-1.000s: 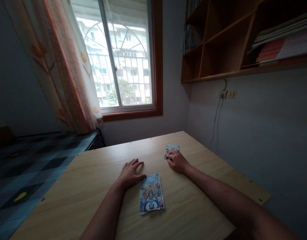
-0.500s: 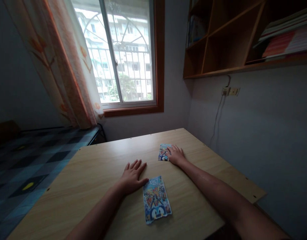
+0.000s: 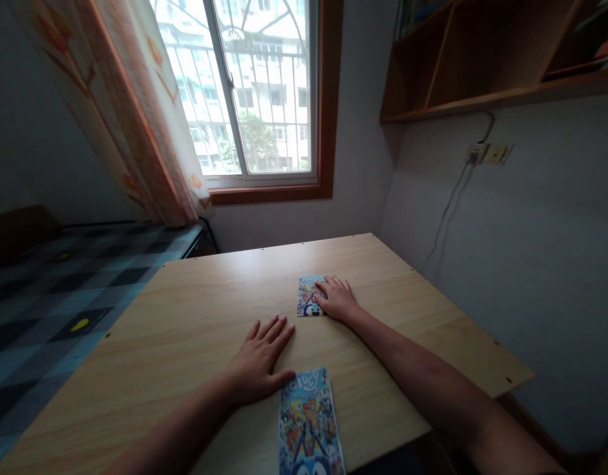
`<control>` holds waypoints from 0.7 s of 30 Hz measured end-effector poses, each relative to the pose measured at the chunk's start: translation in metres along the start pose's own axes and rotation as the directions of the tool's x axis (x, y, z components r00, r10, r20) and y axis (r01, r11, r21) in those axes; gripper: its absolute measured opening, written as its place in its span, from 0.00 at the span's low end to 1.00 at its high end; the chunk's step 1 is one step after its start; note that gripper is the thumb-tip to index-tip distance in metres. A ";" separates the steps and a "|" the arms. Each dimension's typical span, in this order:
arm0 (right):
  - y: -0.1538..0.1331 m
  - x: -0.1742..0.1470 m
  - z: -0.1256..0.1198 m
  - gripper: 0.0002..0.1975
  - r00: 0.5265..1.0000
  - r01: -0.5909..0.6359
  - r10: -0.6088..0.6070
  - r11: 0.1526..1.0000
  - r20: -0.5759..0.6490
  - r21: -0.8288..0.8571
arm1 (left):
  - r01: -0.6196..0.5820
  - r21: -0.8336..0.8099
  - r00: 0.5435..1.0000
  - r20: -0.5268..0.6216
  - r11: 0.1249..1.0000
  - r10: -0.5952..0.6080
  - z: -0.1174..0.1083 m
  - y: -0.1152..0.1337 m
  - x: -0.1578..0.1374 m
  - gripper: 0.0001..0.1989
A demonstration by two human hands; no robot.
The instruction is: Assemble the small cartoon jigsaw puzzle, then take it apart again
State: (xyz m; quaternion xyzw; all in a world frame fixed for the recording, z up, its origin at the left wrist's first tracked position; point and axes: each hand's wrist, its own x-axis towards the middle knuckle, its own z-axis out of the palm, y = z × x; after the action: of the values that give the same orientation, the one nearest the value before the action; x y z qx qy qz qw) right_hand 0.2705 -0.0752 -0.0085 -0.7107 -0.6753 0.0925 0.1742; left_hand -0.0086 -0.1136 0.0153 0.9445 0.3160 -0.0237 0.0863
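Observation:
Two colourful packets printed with cartoon figures lie flat on the pale wooden table (image 3: 195,336). The nearer packet (image 3: 311,422) is cut off by the bottom edge of the view. Spread out on the tabletop, my left hand (image 3: 264,359) has its thumb at that packet's upper left corner. Farther back, my right hand (image 3: 337,298) rests with its fingers over the right side of the farther packet (image 3: 307,297). Its fingers are stretched out and apart, not wrapped round anything.
A bed (image 3: 86,290) with a checked cover stands left of the table. Behind are a window (image 3: 264,112) and a patterned curtain (image 3: 120,112). Wooden shelves (image 3: 482,59) hang on the right wall above a socket (image 3: 486,154) with a plugged-in cord.
The view has tilted down. My right hand and the farther packet sit a little more to the left, and the nearer packet is lower in view. My left hand stays spread on the table.

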 end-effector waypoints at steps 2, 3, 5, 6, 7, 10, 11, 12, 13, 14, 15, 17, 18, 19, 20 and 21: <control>-0.012 -0.012 -0.001 0.24 0.999 0.049 -0.049 0.999 0.007 0.012 | -0.016 -0.038 0.999 -0.028 0.999 0.015 0.002 -0.002 -0.002 0.46; -0.016 -0.018 -0.002 0.24 0.997 0.070 -0.071 0.997 0.014 0.016 | -0.017 -0.071 0.998 -0.055 0.997 0.013 0.003 -0.004 -0.002 0.46; -0.023 -0.029 -0.006 0.24 0.994 0.107 -0.108 0.994 0.034 0.019 | 0.010 -0.178 0.989 -0.141 0.984 -0.036 0.005 -0.009 -0.002 0.43; -0.026 -0.033 -0.008 0.24 0.992 0.119 -0.120 0.993 0.042 0.015 | 0.030 -0.245 0.978 -0.194 0.969 -0.080 0.006 -0.012 -0.002 0.40; -0.028 -0.037 -0.010 0.24 0.990 0.129 -0.129 0.992 0.050 0.008 | 0.046 -0.310 0.962 -0.241 0.950 -0.125 0.006 -0.015 -0.001 0.38; -0.032 -0.043 -0.016 0.24 0.989 0.142 -0.140 0.990 0.056 -0.025 | 0.058 -0.394 0.938 -0.293 0.917 -0.185 0.004 -0.021 -0.001 0.37; -0.033 -0.044 -0.017 0.24 0.988 0.147 -0.145 0.989 0.054 -0.034 | 0.056 -0.374 0.945 -0.280 0.926 -0.170 0.003 -0.020 -0.001 0.39; -0.033 -0.045 -0.018 0.24 0.987 0.151 -0.149 0.988 0.051 -0.042 | 0.057 -0.336 0.954 -0.260 0.940 -0.150 0.002 -0.019 -0.002 0.41; -0.034 -0.046 -0.019 0.23 0.987 0.155 -0.153 0.987 0.049 -0.047 | 0.058 -0.286 0.963 -0.236 0.957 -0.129 0.002 -0.017 -0.004 0.44; -0.035 -0.047 -0.020 0.23 0.987 0.158 -0.155 0.986 0.046 -0.052 | 0.058 -0.230 0.970 -0.216 0.971 -0.109 0.003 -0.015 -0.006 0.46; -0.036 -0.048 -0.021 0.23 0.986 0.161 -0.158 0.985 0.046 -0.054 | 0.058 -0.174 0.975 -0.200 0.983 -0.093 0.004 -0.012 -0.008 0.48; -0.038 -0.050 -0.023 0.23 0.985 0.167 -0.164 0.985 0.047 -0.055 | 0.061 -0.087 0.980 -0.182 0.994 -0.076 0.007 -0.008 -0.012 0.49; -0.039 -0.051 -0.023 0.23 0.984 0.172 -0.170 0.984 0.048 -0.053 | 0.067 -0.061 0.981 -0.176 0.996 -0.077 0.009 -0.007 -0.013 0.48; -0.041 -0.052 -0.024 0.23 0.983 0.181 -0.178 0.982 0.049 -0.050 | 0.075 -0.046 0.982 -0.171 0.996 -0.082 0.011 -0.006 -0.014 0.47; -0.042 -0.054 -0.024 0.23 0.981 0.189 -0.187 0.981 0.050 -0.045 | 0.086 -0.040 0.982 -0.166 0.996 -0.091 0.012 -0.005 -0.015 0.46; -0.044 -0.055 -0.023 0.23 0.980 0.197 -0.194 0.980 0.051 -0.041 | 0.096 -0.041 0.982 -0.159 0.995 -0.101 0.012 -0.005 -0.016 0.46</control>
State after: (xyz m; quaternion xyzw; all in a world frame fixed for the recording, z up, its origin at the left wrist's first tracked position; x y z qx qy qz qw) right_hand 0.2348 -0.1310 0.0236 -0.6423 -0.7477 0.0761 0.1503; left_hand -0.0246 -0.1211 0.0039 0.9250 0.3687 0.0537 0.0749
